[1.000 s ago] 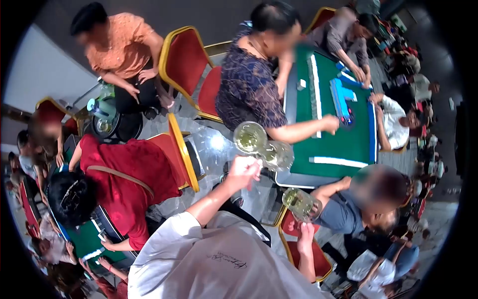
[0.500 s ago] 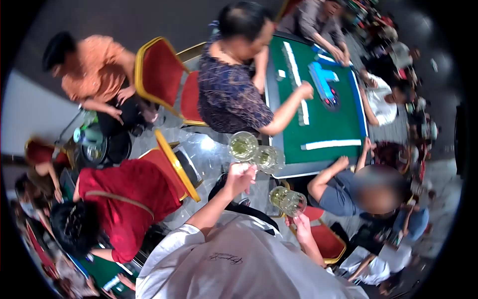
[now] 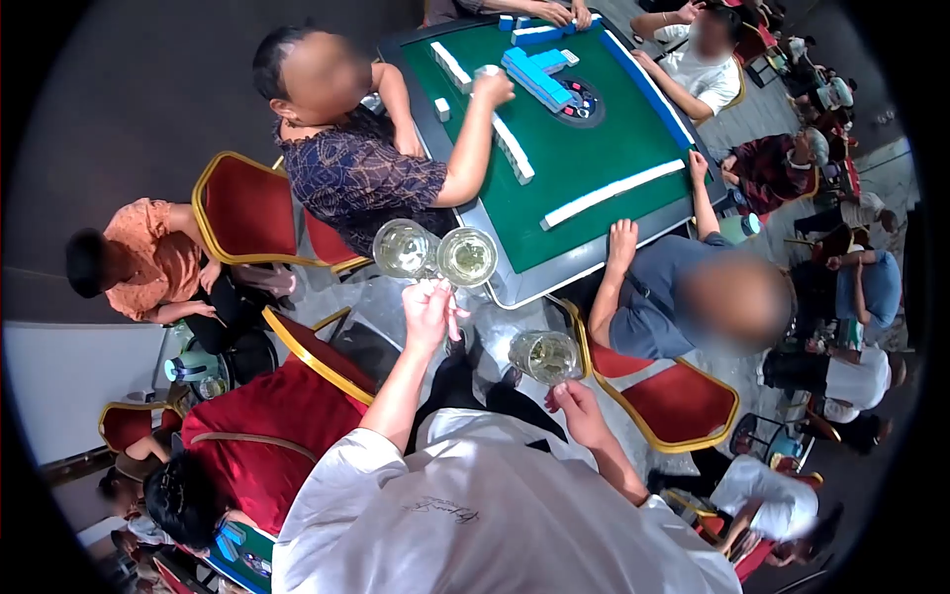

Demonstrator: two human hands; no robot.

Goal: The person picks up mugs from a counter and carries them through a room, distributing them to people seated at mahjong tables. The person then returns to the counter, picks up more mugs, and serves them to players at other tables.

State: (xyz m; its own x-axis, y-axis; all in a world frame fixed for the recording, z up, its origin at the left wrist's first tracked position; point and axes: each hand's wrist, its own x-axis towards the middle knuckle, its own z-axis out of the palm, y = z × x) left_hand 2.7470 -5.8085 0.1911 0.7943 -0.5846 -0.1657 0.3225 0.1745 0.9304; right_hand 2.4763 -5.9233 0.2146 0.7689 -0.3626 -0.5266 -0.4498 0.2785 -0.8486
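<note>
My left hand (image 3: 427,309) is closed on the handles of two glass mugs. One glass mug (image 3: 404,247) is on the left and the other glass mug (image 3: 467,256) touches it on the right. Pale greenish liquid shows in them. Lower on the right, my right hand (image 3: 578,407) is closed at the near end of a third glass mug (image 3: 545,355), which holds pale liquid with green bits; whether a further glass is behind it I cannot tell. Both hands are near the close corner of a green mahjong table (image 3: 584,148).
A person in a dark patterned shirt (image 3: 361,183) reaches over mahjong tiles (image 3: 633,188). Someone in grey (image 3: 643,297) sits at the right side. Red chairs (image 3: 683,398) stand right and left. A person in red (image 3: 257,445) is at lower left.
My view has turned, so the table sits higher and nearer. The mugs in my left hand have shifted left and up. My right hand has moved slightly left and up with its glass.
</note>
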